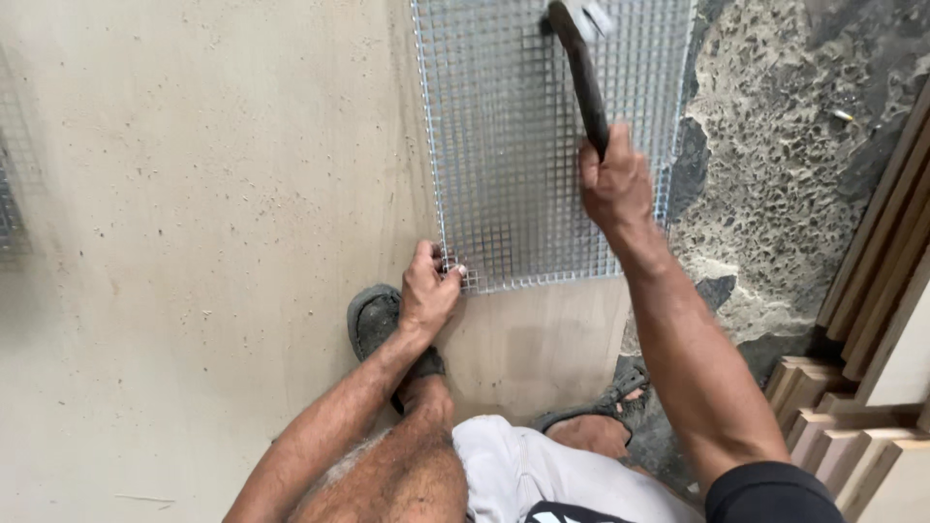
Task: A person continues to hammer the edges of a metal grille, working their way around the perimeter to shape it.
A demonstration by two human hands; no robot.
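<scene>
A sheet of silver wire mesh lies flat on a pale wooden board. My left hand pinches the mesh at its near left corner, fingertips on the wire edge. My right hand grips the dark handle of a hammer raised over the mesh; its metal head sits at the top edge of the view. My left foot in a grey sandal rests on the board just behind the left hand.
Rough, pitted concrete ground lies to the right of the board. Wooden strips and planks lean and stack at the right edge. Another patch of mesh shows faintly at the far left. My right sandal is on the ground.
</scene>
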